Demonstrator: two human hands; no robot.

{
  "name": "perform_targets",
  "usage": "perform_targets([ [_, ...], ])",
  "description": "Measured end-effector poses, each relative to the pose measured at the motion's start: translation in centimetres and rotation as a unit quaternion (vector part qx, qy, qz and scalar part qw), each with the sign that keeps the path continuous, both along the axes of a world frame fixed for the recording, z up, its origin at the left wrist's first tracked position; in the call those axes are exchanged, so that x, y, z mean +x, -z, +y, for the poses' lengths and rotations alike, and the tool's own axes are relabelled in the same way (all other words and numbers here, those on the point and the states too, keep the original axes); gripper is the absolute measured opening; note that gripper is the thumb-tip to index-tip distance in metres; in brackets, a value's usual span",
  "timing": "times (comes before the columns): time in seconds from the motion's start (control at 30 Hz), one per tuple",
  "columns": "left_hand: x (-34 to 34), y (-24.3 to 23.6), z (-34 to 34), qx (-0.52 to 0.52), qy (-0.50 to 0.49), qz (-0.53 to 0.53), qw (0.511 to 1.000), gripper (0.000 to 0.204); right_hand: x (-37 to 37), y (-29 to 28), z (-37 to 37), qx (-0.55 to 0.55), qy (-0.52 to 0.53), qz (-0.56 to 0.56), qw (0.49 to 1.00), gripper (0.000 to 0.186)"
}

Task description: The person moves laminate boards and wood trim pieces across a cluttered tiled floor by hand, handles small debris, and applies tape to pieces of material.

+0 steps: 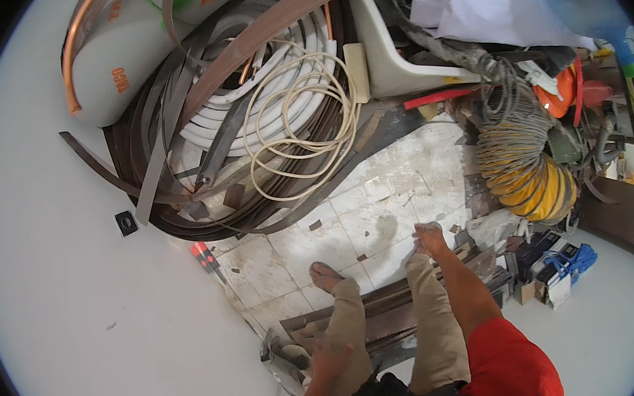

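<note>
My right hand (428, 239) hangs over my right foot and the dusty tiled floor (340, 203), its fingers too small and indistinct to tell open from closed. My left hand (332, 353) is blurred in front of my left trouser leg. Above my feet lie a coil of white hose (219, 131), loops of thin cream cable (300, 184) and curled brown strips (261, 16). A red-and-black item (207, 258) rests at the left edge of the tiles.
A white wall (92, 319) bounds the left. At right are a yellow flexible duct (529, 185), a white plastic piece (412, 74), blue material (579, 260) with boxes and a dark board (617, 222). Long brown planks (366, 315) lie behind my legs; a grey cylinder (128, 56) is upper left.
</note>
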State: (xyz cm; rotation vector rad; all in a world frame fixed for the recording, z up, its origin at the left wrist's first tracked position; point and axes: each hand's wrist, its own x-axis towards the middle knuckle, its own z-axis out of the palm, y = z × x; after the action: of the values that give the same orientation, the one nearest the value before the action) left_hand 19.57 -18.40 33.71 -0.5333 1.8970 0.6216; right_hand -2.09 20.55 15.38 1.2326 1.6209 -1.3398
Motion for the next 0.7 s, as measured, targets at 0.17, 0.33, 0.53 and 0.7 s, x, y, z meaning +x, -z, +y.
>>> perform_targets([
  [0.17,-3.6,1.6,1.6,0.006,-0.038,0.018,0.999,0.087,-10.3,9.6,-2.7,-0.043,0.114,0.109,0.986,0.061],
  [0.33,-7.7,0.0,0.6,-0.089,-0.125,0.088,0.984,0.06,-19.2,16.4,-7.6,-0.07,0.229,0.116,0.964,0.081],
  [0.53,-11.1,0.3,1.2,-0.114,-0.13,0.066,0.983,0.067,-24.8,21.0,-6.3,-0.144,0.324,0.148,0.923,0.074],
  [0.7,-11.6,0.4,2.4,-0.123,-0.103,0.057,0.985,0.068,-25.2,22.3,-5.1,-0.127,0.294,0.173,0.931,0.053],
])
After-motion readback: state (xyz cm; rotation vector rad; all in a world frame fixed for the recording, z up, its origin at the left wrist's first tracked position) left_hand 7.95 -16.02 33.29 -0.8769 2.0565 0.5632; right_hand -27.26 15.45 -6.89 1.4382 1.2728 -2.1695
